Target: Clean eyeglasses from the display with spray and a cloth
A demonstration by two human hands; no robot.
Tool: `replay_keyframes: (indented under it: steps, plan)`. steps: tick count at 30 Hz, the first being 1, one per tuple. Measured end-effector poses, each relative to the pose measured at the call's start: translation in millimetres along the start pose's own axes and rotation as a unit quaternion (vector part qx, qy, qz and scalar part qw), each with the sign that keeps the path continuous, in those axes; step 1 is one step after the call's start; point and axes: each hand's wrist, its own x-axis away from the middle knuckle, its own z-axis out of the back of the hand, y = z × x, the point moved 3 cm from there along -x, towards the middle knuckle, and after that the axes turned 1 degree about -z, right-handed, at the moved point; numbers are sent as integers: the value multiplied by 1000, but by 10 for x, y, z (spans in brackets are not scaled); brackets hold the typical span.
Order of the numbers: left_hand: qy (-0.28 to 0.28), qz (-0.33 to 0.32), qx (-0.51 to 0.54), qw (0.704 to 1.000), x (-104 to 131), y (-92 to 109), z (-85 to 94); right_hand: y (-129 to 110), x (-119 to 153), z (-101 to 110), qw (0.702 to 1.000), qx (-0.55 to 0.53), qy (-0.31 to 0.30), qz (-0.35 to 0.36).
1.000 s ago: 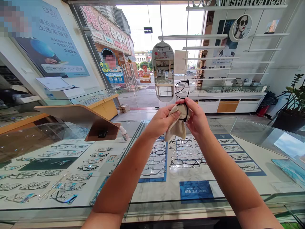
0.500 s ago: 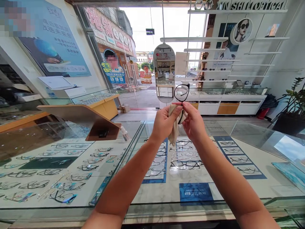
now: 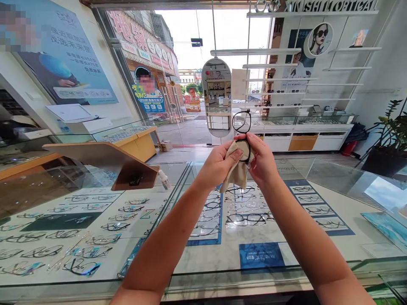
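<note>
Above the glass counter I hold a pair of black-rimmed eyeglasses [image 3: 242, 131] on end, one lens up and the other down. My right hand [image 3: 261, 159] grips the frame near the bridge and along its right side. A beige cleaning cloth [image 3: 234, 176] is pinched in my left hand [image 3: 219, 163], with the thumb pressing it against the lower lens. The cloth's loose end hangs below my fingers. My fingers behind the lens are partly hidden by the cloth.
Rows of eyeglasses [image 3: 246, 219] lie inside the glass display counter [image 3: 219, 258] beneath my arms. A brown tilted stand [image 3: 136, 182] and a small white bottle [image 3: 164, 179] are on the left. An oval mirror [image 3: 218, 95] hangs beyond my hands.
The eyeglasses have turned so the lower lens faces me more. The cloth has spread across that lens, and its loose end hangs wider.
</note>
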Motion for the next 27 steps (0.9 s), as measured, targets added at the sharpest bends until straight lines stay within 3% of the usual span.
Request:
replay_keyframes:
  steps: [6, 17, 27]
  plan:
    - [16, 6, -19, 1000, -1, -28, 16, 47, -25, 35, 1000, 5, 3, -9]
    - [145, -38, 9, 989, 26, -60, -113, 118, 61, -59, 1000, -14, 7, -5]
    - [201, -82, -22, 976, 92, -18, -118, 53, 139, -167, 999, 34, -28, 9]
